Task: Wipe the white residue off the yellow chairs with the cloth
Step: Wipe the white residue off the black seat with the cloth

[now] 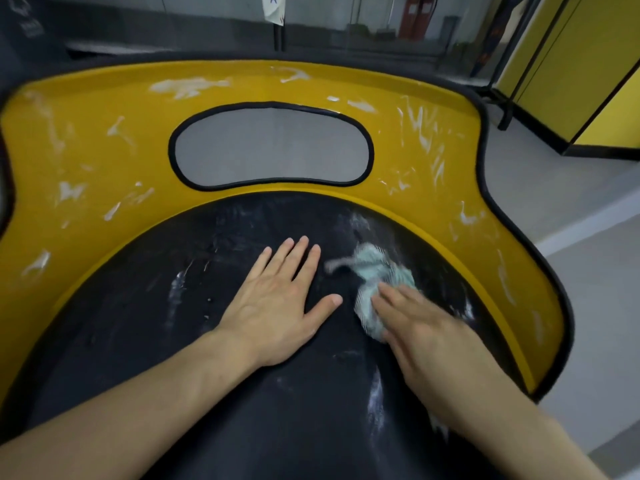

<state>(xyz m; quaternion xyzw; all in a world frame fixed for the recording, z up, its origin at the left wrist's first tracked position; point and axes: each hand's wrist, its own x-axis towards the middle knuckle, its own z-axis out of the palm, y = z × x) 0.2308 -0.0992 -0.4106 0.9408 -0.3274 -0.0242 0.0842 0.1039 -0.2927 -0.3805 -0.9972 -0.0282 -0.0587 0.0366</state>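
Glossy yellow chair back (86,161), smeared all over with white residue (187,86) in streaks and flecks. Black trim (482,143) along its edge and round the oval cut-out (273,147), grey within. Black seat (207,393), with fainter whitish smudges. Pale blue-green cloth (381,271), finely striped in white. Light grey floor (554,181), with a paler band across it. Yellow panels (588,81) framed in black at right. Red cabinet (414,15) far off.

One yellow chair (86,150), with one black seat (138,323) and one oval cut-out (273,147) in its back. One cloth (381,271), toward the seat's right edge. Two hands: left hand (273,306), right hand (426,337). White smears (187,86) too many to count. At least two yellow panels (595,81) beyond.
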